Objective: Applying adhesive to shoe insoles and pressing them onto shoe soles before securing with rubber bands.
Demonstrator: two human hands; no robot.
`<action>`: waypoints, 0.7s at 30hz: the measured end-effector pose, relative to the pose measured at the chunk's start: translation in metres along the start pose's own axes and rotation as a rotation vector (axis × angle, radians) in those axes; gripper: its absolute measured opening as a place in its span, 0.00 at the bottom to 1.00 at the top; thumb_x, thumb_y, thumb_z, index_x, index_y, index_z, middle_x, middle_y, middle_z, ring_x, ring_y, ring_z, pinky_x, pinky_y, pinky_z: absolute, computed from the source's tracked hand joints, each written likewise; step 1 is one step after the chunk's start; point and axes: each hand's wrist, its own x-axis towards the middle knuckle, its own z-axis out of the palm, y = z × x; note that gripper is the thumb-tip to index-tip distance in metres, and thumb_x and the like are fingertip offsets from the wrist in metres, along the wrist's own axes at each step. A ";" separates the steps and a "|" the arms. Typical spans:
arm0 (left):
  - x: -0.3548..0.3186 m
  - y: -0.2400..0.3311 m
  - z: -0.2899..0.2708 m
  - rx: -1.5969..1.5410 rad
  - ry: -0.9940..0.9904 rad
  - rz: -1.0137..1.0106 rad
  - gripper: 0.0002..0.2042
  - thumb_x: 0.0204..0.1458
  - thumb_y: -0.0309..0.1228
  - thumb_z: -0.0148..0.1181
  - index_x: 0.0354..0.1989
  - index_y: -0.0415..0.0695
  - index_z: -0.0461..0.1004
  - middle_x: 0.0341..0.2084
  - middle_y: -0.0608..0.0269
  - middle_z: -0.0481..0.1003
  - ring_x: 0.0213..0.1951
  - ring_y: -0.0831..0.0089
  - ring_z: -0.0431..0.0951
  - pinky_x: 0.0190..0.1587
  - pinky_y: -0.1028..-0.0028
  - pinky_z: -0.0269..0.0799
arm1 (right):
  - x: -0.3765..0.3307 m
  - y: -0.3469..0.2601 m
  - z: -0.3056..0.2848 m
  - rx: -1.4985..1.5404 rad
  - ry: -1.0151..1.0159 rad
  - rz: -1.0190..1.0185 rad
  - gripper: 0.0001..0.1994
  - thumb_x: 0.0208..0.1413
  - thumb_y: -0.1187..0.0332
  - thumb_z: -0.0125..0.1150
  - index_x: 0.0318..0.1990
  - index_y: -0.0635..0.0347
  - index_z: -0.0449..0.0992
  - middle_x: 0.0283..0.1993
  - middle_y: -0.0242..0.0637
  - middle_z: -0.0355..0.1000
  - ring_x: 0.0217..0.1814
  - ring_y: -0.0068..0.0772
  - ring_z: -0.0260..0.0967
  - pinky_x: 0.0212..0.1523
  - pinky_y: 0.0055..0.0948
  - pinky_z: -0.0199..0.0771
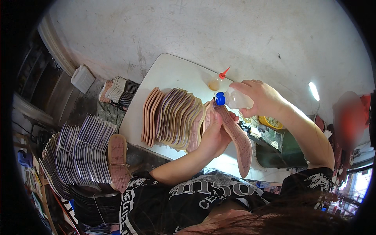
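My left hand (215, 137) is closed round a long, curved, pinkish-brown shoe insole (239, 145), which it holds up with the narrower end down toward me. In my right hand (260, 96) is a whitish plastic bottle (238, 100), tipped over sideways. Its blue cap (220, 98) sits at the far end of the insole; whether they touch I cannot tell. Just left of my left hand, a row of curved insoles (178, 117) stands on edge on the white table (164, 66). Behind the bottle stands a small clear squeeze bottle (214, 84) with a red nozzle and brownish liquid.
Tied stacks of insoles (92, 147) stand low on the left, with one insole (118, 158) leaning against them. More stacks (117, 92) and a white jug (83, 79) lie beyond the table. A yellow basket (270, 122) and dark green container (284, 152) are to the right.
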 end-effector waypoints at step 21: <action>0.004 -0.003 0.011 -0.028 0.015 -0.011 0.19 0.63 0.51 0.37 0.58 0.59 0.54 0.47 0.68 0.64 0.53 0.73 0.64 0.52 0.59 0.66 | 0.001 -0.001 -0.014 -0.050 -0.091 0.075 0.36 0.33 0.64 0.69 0.57 0.52 0.65 0.48 0.44 0.70 0.49 0.46 0.70 0.52 0.39 0.71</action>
